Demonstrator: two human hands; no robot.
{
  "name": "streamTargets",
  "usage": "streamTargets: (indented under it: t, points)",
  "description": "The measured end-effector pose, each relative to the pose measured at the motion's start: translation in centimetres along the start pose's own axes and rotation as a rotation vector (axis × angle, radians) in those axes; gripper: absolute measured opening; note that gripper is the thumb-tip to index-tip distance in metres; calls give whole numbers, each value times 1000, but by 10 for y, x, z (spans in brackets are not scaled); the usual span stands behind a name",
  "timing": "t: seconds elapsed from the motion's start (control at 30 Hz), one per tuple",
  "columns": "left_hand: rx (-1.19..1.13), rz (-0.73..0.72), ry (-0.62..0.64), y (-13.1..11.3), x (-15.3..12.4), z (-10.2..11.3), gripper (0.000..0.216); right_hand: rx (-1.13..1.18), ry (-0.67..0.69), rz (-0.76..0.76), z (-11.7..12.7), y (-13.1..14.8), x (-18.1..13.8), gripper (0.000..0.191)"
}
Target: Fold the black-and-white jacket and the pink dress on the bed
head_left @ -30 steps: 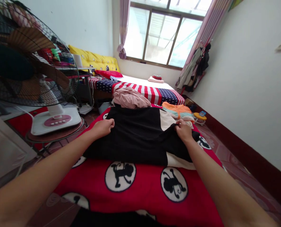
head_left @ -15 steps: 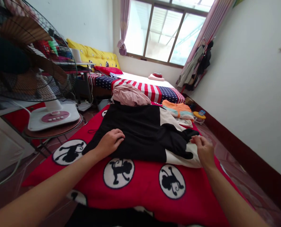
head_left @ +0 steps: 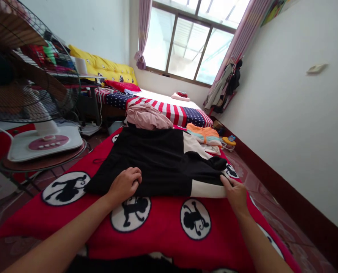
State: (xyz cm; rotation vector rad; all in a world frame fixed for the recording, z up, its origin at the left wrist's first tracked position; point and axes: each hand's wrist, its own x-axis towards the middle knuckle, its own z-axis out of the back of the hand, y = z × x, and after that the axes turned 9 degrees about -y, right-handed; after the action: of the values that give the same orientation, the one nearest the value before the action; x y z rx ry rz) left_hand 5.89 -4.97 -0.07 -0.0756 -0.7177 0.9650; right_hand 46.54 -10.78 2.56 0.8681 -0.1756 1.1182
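Resting on the near left part of the black-and-cream garment [head_left: 154, 155] with the left hand [head_left: 126, 184], with fingers [head_left: 136, 175] bent and close together; cannot tell whether pinching fabric or only pressing on it. Touching the outer end of the lower cream panel [head_left: 207, 189] with the right hand [head_left: 236, 193], with fingertips at its edge; cannot tell whether pinching there either. Spread mostly flat between and beyond both hands, with a loose fold of black on the right, on a red cloth [head_left: 169, 223] printed with black monkeys in pale circles. At the garment's far edge, can see a heap of pink fabric [head_left: 148, 116], and to its right, folded orange-and-aqua clothing [head_left: 204, 134]. Well to the left, can see a fan [head_left: 42, 127] standing on a round stool [head_left: 52, 158]. Farther back, can make out a bed [head_left: 164, 109] draped in stars and stripes, with a red pillow [head_left: 121, 86] at the left end, below a window [head_left: 186, 45], and clothes [head_left: 225, 85] hanging at the right wall.
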Motion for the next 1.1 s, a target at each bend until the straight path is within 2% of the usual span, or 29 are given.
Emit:
streamTargets:
  t: [0.17, 0.2, 0.27, 0.33, 0.4, 0.53, 0.63, 0.67, 0.73, 0.8, 0.9, 0.97, 1.1]
  points:
    - [23, 17, -6, -3, 0, 0, 20, -524, 344, -10, 4, -1, 4, 28]
    - [27, 11, -9, -4, -1, -1, 20, -588, 348, 24, 3, 4, 3, 22]
    - [36, -2, -23, -5, -2, -2, 19, -627, 228, 175, 1, 23, 0, 20]
    - [46, -11, -42, -5, -5, -3, 19, -545, 79, 374, -6, 49, -4, 32]
    - [52, -14, -59, -6, -7, -5, 19, -320, 59, 492, -18, 81, -11, 29]
    - [43, -6, -83, -7, -10, -7, 20, 92, 296, 499, -63, 139, -27, 19]
    - [39, 15, -105, -10, -11, -7, 22, 87, 389, 434, -99, 164, -32, 32]
    - [44, 23, -121, -10, -11, -6, 23, 58, 404, 419, -109, 168, -32, 32]
    - [85, 56, -173, -9, -14, -5, 24, 19, 412, 399, -124, 170, -31, 20]
    - [179, 151, -243, -5, -19, -3, 27, 22, 386, 378, -132, 167, -31, 9]
    - [317, 340, -292, 5, -31, 3, 38, 39, 331, 347, -138, 159, -37, 14]
    - [328, 407, -280, 12, -35, 9, 36, 63, 292, 363, -139, 155, -43, 17]
    - [263, 496, -314, 35, -18, 25, 29, 116, 234, 450, -141, 153, -51, 16]
